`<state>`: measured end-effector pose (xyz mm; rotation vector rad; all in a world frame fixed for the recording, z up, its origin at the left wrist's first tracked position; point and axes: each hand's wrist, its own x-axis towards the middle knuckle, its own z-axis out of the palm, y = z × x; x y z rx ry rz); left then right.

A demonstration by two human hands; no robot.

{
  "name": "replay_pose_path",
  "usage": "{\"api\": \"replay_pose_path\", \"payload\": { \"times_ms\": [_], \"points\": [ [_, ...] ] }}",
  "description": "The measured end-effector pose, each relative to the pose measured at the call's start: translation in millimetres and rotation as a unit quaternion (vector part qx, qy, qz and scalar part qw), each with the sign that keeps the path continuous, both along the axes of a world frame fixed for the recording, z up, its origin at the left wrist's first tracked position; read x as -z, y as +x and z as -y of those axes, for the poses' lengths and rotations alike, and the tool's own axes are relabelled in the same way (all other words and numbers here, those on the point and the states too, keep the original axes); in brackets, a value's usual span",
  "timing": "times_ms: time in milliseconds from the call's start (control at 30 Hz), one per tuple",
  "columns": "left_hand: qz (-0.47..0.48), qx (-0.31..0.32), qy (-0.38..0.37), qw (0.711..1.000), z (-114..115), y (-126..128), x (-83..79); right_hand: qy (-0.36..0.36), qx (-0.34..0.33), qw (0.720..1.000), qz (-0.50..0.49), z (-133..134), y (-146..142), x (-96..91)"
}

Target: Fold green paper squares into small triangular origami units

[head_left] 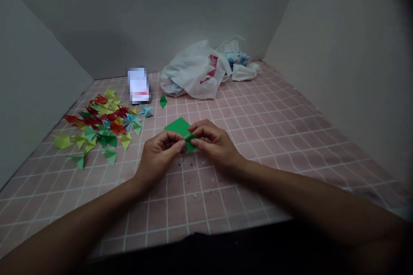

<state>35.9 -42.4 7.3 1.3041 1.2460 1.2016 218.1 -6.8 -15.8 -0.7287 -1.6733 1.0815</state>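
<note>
Two hands meet at the middle of the worktop [258, 137], a pink sheet ruled in white squares: the left hand [159, 152] and right hand [214, 142] both pinch one small folded green paper piece [189, 142], just in front of one flat green paper square [177, 126]. To the left lies a heap of folded paper triangles [103, 126], too many to count, in red, green, yellow, orange and blue. At the back sit a single green triangle [163, 101] and two crumpled white plastic bags [196, 73], whose contents are hidden.

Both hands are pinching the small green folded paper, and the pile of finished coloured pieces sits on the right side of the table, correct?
Not quite. The left hand and right hand do pinch the small green folded paper, but the pile of finished coloured pieces sits on the left side of the table, as the head view shows.
</note>
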Motion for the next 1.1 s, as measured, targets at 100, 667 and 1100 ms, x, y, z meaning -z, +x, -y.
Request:
{"api": "replay_pose_path", "payload": {
  "times_ms": [100, 667, 1100],
  "points": [
    [-0.022, 0.002, 0.019, 1.000, 1, 2, 1.7, 0.054, 0.024, 0.998, 0.013, 5, -1, -1.1],
    [-0.098, 0.062, 0.025, 0.993, 1, -2, 3.1, 0.120, 0.008, 0.991, 0.066, 8, 0, -4.0],
    [0.006, 0.025, -0.011, 1.000, -5, 2, 12.1, 0.137, 0.030, 0.986, 0.093, 4, -2, 1.4]
  ]
}}
